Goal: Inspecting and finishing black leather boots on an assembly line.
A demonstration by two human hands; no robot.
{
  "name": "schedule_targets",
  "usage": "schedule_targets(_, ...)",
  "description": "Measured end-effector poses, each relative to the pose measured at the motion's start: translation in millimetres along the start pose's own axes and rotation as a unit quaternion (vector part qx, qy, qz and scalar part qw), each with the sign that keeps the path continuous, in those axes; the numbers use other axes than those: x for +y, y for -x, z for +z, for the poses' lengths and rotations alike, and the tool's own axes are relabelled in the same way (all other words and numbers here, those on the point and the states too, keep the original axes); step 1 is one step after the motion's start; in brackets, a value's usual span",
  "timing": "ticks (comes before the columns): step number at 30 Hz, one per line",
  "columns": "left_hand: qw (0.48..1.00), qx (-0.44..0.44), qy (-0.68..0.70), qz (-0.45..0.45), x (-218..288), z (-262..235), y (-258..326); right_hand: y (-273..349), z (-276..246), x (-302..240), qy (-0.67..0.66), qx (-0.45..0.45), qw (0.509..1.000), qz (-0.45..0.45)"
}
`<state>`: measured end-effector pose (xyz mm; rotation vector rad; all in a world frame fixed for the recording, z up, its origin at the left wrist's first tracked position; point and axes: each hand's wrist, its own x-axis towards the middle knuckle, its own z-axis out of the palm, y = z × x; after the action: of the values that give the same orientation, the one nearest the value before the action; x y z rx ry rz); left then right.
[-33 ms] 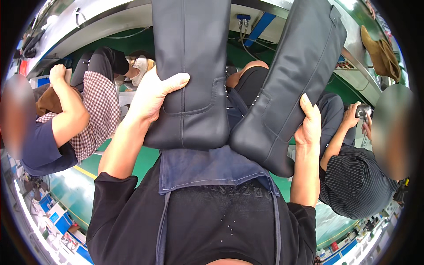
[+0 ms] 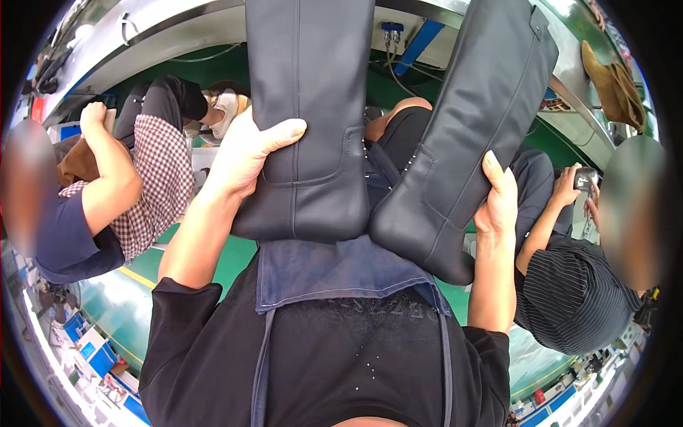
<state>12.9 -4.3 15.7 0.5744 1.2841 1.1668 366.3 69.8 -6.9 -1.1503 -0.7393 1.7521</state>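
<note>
And we have the left boot, black, its shaft cropped well above the grip; the right boot tilts beside it, top cropped too. Blue apron below both grips. Our left hand clasps the first, our right hand the second, thumbs showing, most fingers hidden.

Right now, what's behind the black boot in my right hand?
Past the boot, a bent knee, dark trousers and green floor show. Whatever the boot directly covers can't be seen.

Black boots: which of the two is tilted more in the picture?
The right boot, held in the right hand: it leans toward the upper right, while the left boot stands nearly upright.
</note>
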Motion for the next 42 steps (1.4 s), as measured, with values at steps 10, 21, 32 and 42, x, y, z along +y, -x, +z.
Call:
schedule_targets(10, 1.0, -0.004, -0.031, -0.002, -3.1, 3.5, -2.7, -1.0, 8.1, -5.5, -0.002, -0.009, 1.0, 0.012)
schedule_targets(21, 0.999, -0.018, -0.043, -0.019, 1.1, 4.3, -5.0, -4.9, 20.4, -10.3, 0.03, -0.021, 0.999, 0.018)
schedule_targets(32, 0.998, -0.027, -0.061, -0.017, 2.1, 6.5, -1.2, -1.9, 23.1, -9.4, 0.035, -0.032, 0.999, 0.027)
schedule_targets(42, 0.996, -0.047, -0.071, -0.02, 0.5, 8.0, -3.4, -2.8, 20.4, -8.4, 0.073, -0.046, 0.996, 0.017)
